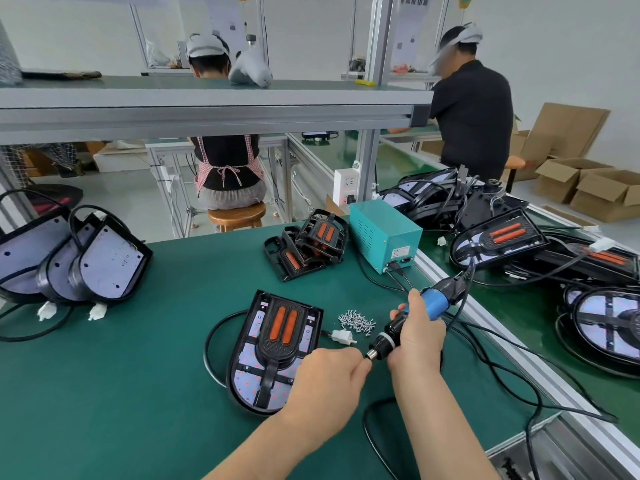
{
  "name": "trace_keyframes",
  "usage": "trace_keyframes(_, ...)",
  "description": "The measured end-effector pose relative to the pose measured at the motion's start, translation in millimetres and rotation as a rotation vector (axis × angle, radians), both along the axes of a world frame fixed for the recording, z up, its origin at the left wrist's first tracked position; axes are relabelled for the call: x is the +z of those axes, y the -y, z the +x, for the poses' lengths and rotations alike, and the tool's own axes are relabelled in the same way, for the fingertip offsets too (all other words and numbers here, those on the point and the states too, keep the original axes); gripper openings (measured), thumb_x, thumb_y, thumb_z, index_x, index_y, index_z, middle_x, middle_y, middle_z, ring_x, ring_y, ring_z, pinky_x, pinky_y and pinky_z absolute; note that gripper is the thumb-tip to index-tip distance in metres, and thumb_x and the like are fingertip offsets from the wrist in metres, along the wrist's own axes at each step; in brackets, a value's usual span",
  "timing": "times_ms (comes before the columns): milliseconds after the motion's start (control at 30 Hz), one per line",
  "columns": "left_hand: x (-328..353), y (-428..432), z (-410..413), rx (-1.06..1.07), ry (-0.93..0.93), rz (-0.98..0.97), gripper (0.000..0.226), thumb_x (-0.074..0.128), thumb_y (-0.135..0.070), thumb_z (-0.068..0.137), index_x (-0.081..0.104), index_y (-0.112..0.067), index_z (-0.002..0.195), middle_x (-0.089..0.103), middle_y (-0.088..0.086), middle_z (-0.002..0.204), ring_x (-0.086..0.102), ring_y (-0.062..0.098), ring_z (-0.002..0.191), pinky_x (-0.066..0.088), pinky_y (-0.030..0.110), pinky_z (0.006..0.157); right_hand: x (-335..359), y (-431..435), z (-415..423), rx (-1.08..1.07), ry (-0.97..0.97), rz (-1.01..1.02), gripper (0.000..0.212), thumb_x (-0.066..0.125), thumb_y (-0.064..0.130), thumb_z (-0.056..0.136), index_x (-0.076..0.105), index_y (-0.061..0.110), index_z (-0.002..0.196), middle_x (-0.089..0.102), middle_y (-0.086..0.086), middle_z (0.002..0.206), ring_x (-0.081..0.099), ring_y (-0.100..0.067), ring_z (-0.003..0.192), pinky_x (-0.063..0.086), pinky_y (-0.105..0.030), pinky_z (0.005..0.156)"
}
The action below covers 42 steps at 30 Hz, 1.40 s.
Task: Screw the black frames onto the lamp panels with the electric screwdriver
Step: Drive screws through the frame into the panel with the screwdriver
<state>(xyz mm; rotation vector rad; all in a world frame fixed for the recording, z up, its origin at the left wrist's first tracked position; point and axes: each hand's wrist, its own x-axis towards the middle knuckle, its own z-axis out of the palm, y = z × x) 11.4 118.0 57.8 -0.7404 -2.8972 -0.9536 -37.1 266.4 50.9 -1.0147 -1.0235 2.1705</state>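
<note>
- My right hand (419,336) wraps around the electric screwdriver (434,303), held tilted above the green table (138,375).
- My left hand (329,375) pinches the screwdriver's metal tip.
- The lamp panel (247,374), with the black frame (277,356) on top, lies flat just left of my hands.
- Loose screws (356,321) lie beside the panel.

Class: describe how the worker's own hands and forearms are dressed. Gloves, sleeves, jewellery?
The left hand and right hand are ungloved, with no ring or watch showing. The forearms are uncovered to the picture's edge; no sleeve shows.
</note>
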Motion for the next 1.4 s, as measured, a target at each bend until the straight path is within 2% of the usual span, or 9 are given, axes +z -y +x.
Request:
trace_keyframes(167, -2, 3, 3, -0.078, -0.429, -0.305, 0.043, 0.086, -0.034, 0.074, 0.049, -0.020, 0.056, 0.049, -0.005, 0.044, 0.044, 0.018, 0.038, 0.020, 0.024, 0.043, -7, -2, 1, -0.012, 0.045, -0.015, 0.029, 0.066, 0.026, 0.096, 0.045, 0.010, 0.108, 0.059, -0.003, 0.079, 0.059, -0.013, 0.061, 0.045, -0.027, 0.055)
trace_keyframes(433, -19, -6, -7, -0.008, -0.462, -0.415, 0.050, 0.097, -0.043, 0.048, 0.051, -0.023, 0.046, 0.044, -0.009, 0.037, 0.044, 0.008, 0.032, 0.020, 0.022, 0.036, -21, -16, 2, 0.132, 0.274, 0.252, 0.035, 0.064, 0.041, 0.094, 0.042, 0.014, 0.098, 0.056, -0.009, 0.092, 0.055, -0.025, 0.075, 0.047, -0.039, 0.073)
trace_keyframes(500, -22, -9, -8, -0.024, -0.433, -0.457, 0.044, 0.094, -0.047, 0.054, 0.056, -0.023, 0.052, 0.051, -0.008, 0.042, 0.051, 0.008, 0.038, 0.018, 0.022, 0.041, -25, -23, 5, 0.183, 0.331, 0.415, 0.039, 0.065, 0.044, 0.093, 0.044, 0.012, 0.097, 0.055, -0.009, 0.093, 0.052, -0.025, 0.076, 0.041, -0.037, 0.068)
trace_keyframes(667, -29, -16, -15, -0.012, -0.222, -0.443, 0.028, 0.043, -0.040, 0.105, 0.058, -0.017, 0.107, 0.069, 0.004, 0.107, 0.062, 0.027, 0.102, 0.030, 0.033, 0.066, -26, -35, 7, 0.239, 0.479, 0.733, 0.060, 0.069, 0.055, 0.086, 0.045, 0.004, 0.106, 0.058, -0.007, 0.088, 0.056, -0.023, 0.074, 0.038, -0.037, 0.062)
trace_keyframes(833, -14, -9, -9, -0.015, -0.171, -0.400, 0.037, 0.057, -0.055, 0.094, 0.047, -0.019, 0.096, 0.065, 0.004, 0.105, 0.059, 0.026, 0.103, 0.033, 0.032, 0.072, -25, -35, 5, 0.214, 0.543, 0.899, 0.067, 0.070, 0.050, 0.085, 0.032, 0.009, 0.122, 0.057, -0.002, 0.078, 0.059, -0.029, 0.073, 0.044, -0.038, 0.065)
trace_keyframes(1000, 0, 41, -12, 0.246, -0.528, -0.025, 0.041, 0.085, -0.037, 0.071, 0.063, -0.016, 0.100, 0.061, 0.001, 0.099, 0.055, 0.029, 0.094, 0.046, 0.040, 0.080, -24, -28, 4, 0.180, 0.597, 1.010, 0.075, 0.064, 0.047, 0.089, 0.025, 0.007, 0.139, 0.055, -0.002, 0.076, 0.053, -0.032, 0.072, 0.038, -0.038, 0.066)
trace_keyframes(1133, 9, 95, -46, 0.675, -0.072, 0.164, 0.062, 0.077, -0.041, 0.082, 0.053, -0.011, 0.131, 0.049, 0.014, 0.134, 0.040, 0.036, 0.126, 0.034, 0.047, 0.105, -29, -30, 5, 0.173, 0.597, 1.057, 0.059, 0.066, 0.046, 0.088, 0.040, 0.009, 0.126, 0.059, -0.009, 0.093, 0.055, -0.034, 0.078, 0.042, -0.039, 0.069)
trace_keyframes(1233, 12, 117, -61, 0.679, 0.361, 0.297, 0.096, 0.076, -0.062, 0.076, 0.036, -0.012, 0.148, 0.037, 0.015, 0.149, 0.035, 0.035, 0.138, 0.035, 0.050, 0.112, -31, -33, 5, 0.161, 0.596, 1.076, 0.058, 0.068, 0.044, 0.089, 0.046, 0.006, 0.127, 0.051, -0.016, 0.116, 0.049, -0.034, 0.080, 0.039, -0.039, 0.071)
trace_keyframes(1400, 12, 116, -72, 0.617, 0.414, 0.013, 0.112, 0.078, -0.069, 0.068, 0.030, -0.010, 0.151, 0.038, 0.017, 0.149, 0.038, 0.037, 0.137, 0.039, 0.048, 0.109, -28, -26, 10, 0.140, 0.581, 1.128, 0.060, 0.065, 0.042, 0.094, 0.046, 0.005, 0.137, 0.042, -0.016, 0.129, 0.054, -0.036, 0.083, 0.044, -0.041, 0.073)
